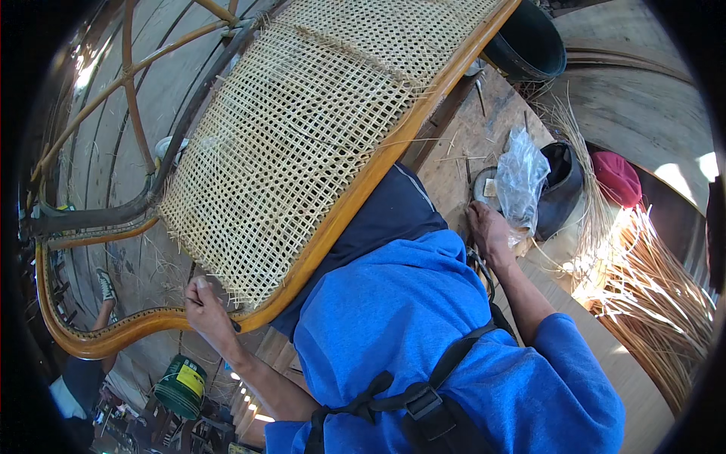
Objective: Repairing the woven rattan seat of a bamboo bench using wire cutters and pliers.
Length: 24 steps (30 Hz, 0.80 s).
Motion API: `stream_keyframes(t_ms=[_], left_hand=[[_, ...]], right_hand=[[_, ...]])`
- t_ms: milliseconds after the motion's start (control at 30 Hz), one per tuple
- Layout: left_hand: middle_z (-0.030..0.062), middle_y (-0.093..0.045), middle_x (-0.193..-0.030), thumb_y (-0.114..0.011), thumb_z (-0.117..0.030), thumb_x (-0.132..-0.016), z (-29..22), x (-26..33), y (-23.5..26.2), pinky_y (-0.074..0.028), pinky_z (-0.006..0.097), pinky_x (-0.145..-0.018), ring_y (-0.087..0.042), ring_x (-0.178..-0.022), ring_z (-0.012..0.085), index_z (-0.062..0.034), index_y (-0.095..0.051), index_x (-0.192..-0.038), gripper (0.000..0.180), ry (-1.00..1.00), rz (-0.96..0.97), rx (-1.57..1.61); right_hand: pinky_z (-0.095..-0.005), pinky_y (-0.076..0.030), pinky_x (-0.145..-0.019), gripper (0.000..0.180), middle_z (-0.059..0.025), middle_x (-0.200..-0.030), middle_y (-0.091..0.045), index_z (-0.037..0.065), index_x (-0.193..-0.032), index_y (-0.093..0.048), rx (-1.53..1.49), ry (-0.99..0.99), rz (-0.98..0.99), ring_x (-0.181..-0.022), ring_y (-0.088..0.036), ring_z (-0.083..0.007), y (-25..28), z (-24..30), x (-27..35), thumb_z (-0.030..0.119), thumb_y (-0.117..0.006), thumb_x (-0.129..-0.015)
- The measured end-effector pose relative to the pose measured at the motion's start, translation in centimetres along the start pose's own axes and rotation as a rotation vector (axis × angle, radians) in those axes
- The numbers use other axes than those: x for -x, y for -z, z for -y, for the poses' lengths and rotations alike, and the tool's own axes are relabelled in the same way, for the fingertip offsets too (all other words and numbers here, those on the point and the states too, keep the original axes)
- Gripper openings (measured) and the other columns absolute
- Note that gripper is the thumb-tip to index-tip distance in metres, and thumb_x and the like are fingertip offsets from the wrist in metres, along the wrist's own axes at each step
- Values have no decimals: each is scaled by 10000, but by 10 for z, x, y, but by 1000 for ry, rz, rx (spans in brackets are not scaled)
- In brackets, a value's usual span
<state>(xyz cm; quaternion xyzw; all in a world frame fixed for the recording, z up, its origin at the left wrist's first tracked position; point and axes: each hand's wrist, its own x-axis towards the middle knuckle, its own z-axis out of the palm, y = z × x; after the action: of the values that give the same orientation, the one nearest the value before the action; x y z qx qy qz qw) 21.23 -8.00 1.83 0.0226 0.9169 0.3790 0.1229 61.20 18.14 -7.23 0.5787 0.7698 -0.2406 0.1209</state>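
Note:
A woven cane panel fills the curved, varnished wooden frame of a furniture piece lying across my lap. At its lower left corner, my left hand is closed with the fingers pinched, beside the cane's ragged edge and over the frame rail. Whatever it pinches is too small to make out. Over on the bench to the right, my right hand has curled fingers at the rim of a round grey dish. Its fingertips are partly hidden, and I cannot make out what they hold. A crumpled clear plastic bag lies close to that hand.
Bundles of loose cane strands lie at the right, near a red cloth item and a dark container. A dark bucket stands far right. Lower left are a green bucket and another person's leg.

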Motion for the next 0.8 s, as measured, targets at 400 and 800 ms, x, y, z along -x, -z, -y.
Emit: stream_keyframes(t_ms=[400, 800], left_hand=[[-7, -509, -701, -513, -130, -917, 53, 55, 46, -341, 192, -500, -395, -546, 42, -15, -582, -907, 134, 92, -218, 233], [53, -535, -979, -411, -257, -963, 87, -27, 74, -401, 233, -697, -461, -779, 90, -9, -463, -1197, 345, 217, -533, 233]], right_hand=[[-240, -399, -475, 124, -16, -655, -538, 54, -886, -560, -573, -12, -33, -545, -497, -91, 31, 32, -10, 172, -520, -882], [-199, -428, -606, 68, -21, -806, -601, 8, -914, -593, -696, 689, 501, -692, -534, -69, -9, 412, -90, 28, -572, -852]])
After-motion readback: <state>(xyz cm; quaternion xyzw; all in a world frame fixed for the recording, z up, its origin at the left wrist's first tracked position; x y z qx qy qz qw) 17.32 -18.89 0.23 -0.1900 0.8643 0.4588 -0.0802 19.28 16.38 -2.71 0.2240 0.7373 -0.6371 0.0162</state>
